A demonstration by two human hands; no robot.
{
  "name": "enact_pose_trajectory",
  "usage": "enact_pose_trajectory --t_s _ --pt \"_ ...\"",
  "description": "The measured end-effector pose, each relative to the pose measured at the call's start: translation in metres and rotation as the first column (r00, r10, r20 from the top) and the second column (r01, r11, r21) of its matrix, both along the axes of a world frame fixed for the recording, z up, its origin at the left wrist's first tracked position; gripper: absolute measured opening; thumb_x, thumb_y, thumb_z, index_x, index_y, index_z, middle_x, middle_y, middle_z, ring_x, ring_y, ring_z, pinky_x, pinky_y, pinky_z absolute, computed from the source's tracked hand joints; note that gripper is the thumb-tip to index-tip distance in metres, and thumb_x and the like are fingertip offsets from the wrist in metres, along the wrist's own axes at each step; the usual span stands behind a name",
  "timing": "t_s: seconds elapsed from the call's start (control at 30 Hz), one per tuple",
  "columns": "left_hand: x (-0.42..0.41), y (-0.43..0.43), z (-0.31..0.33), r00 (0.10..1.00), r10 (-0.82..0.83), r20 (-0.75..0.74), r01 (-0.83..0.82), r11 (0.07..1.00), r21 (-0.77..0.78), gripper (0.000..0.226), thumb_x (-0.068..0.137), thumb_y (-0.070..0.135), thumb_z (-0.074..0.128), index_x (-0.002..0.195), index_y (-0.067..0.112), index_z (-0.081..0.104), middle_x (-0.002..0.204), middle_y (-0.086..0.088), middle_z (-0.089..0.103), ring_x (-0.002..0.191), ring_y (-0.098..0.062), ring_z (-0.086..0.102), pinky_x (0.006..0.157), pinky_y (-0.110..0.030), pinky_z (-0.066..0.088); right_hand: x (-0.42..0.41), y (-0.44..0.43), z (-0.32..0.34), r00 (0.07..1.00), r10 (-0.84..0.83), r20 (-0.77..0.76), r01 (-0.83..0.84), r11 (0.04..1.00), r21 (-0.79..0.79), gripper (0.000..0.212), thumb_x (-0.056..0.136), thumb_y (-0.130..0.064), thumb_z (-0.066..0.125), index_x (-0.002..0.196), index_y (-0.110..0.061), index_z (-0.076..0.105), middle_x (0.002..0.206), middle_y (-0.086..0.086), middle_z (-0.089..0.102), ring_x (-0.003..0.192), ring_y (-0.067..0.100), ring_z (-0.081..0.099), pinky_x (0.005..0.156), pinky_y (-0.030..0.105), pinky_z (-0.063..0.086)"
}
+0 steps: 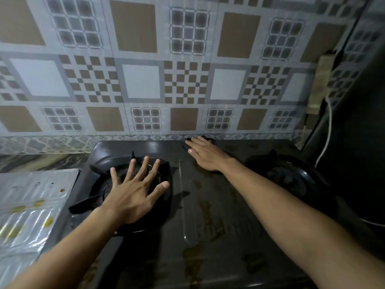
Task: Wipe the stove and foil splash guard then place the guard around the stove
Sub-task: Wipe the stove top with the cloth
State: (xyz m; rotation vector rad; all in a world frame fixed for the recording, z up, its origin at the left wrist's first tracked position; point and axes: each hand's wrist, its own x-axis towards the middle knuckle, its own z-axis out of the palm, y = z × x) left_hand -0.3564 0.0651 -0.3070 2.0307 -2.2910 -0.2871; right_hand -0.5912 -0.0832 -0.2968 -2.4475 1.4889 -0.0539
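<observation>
Pretty dim kitchen shot. The black two-burner stove (208,205) fills the middle and lower part of the view, with greasy brownish smears down its centre strip. The person's left hand (133,188) sits around 9 o'clock from the middle of the stove, fingers spread wide and flat over the left burner grate (100,174), not gripping anything. The right hand (206,155) is up near 12 o'clock at the stove's back edge, palm down and pressed on a dark cloth (188,142) that only peeks out past the fingertips; can't really tell if the fingers are curled into it or just lying flat. The right burner (291,174) is off at 3 o'clock, untouched. The foil splash guard (31,205) lies flat on the counter at 8 o'clock, just beside the stove's left edge, with yellowish spots on it. Patterned wall tiles (145,80) run behind everything.
</observation>
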Motion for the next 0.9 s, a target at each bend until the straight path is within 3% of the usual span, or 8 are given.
enact_pose_trajectory --t_s 0.07,0.33,0.5,0.7,0.8,0.9 --pt "0.000 -0.001 -0.002 1.000 0.000 -0.001 0.000 1.000 0.003 0.078 0.077 0.084 -0.006 0.146 0.050 -0.023 0.159 0.013 -0.028 0.144 -0.022 -0.031 0.111 -0.066 -0.017 -0.008 -0.001 0.001 1.000 -0.028 -0.014 0.028 0.999 0.022 0.052 0.108 -0.041 0.019 0.158 -0.028 0.014 0.166 -0.001 0.011 0.153 0.020 0.002 0.123 0.040 0.002" --pt "-0.002 0.002 0.006 0.999 0.019 -0.042 -0.018 0.999 0.044 0.079 0.077 0.083 -0.002 0.147 0.052 -0.017 0.160 0.007 -0.026 0.143 -0.029 -0.033 0.111 -0.066 -0.016 -0.063 -0.002 0.010 0.941 -0.325 -0.094 0.334 0.936 0.108 0.056 0.108 -0.040 0.017 0.158 -0.017 0.009 0.167 0.005 0.005 0.152 0.027 -0.001 0.122 0.049 0.003" --pt "0.006 0.005 0.009 1.000 0.004 -0.029 -0.002 0.998 0.063 0.080 0.075 0.085 0.001 0.148 0.053 -0.014 0.160 0.005 -0.027 0.144 -0.028 -0.030 0.113 -0.064 -0.015 -0.044 0.010 0.013 0.882 -0.452 -0.133 0.469 0.871 0.148 0.058 0.106 -0.033 0.025 0.157 -0.012 0.007 0.165 0.014 0.002 0.150 0.036 -0.003 0.120 0.058 0.007" --pt "0.009 0.006 0.011 1.000 -0.007 0.023 0.006 0.998 0.055 0.082 0.072 0.086 -0.004 0.147 0.055 -0.015 0.161 0.004 -0.024 0.143 -0.035 -0.031 0.105 -0.070 -0.020 -0.036 0.055 0.005 0.866 -0.491 -0.098 0.500 0.857 0.124 0.055 0.106 -0.031 0.026 0.155 -0.010 0.015 0.164 0.019 0.003 0.150 0.037 0.001 0.120 0.055 0.009" --pt "0.012 0.009 0.014 0.997 0.008 0.076 -0.012 0.999 0.043 0.080 0.072 0.083 -0.008 0.147 0.056 -0.016 0.162 0.005 -0.023 0.142 -0.043 -0.031 0.099 -0.074 -0.023 -0.035 0.079 -0.005 0.896 -0.441 -0.058 0.444 0.895 0.039 0.053 0.107 -0.034 0.023 0.156 -0.015 0.017 0.165 0.011 0.007 0.152 0.029 0.005 0.121 0.051 0.012" --pt "0.009 0.013 0.014 1.000 0.020 0.001 -0.020 0.996 0.091 0.070 0.082 0.079 -0.001 0.147 0.056 -0.017 0.163 0.004 -0.021 0.142 -0.045 -0.030 0.101 -0.073 -0.021 -0.036 0.087 -0.009 0.904 -0.427 -0.031 0.426 0.904 -0.042 0.051 0.107 -0.036 0.017 0.157 -0.022 0.021 0.166 0.001 0.012 0.152 0.022 0.008 0.122 0.047 0.011"
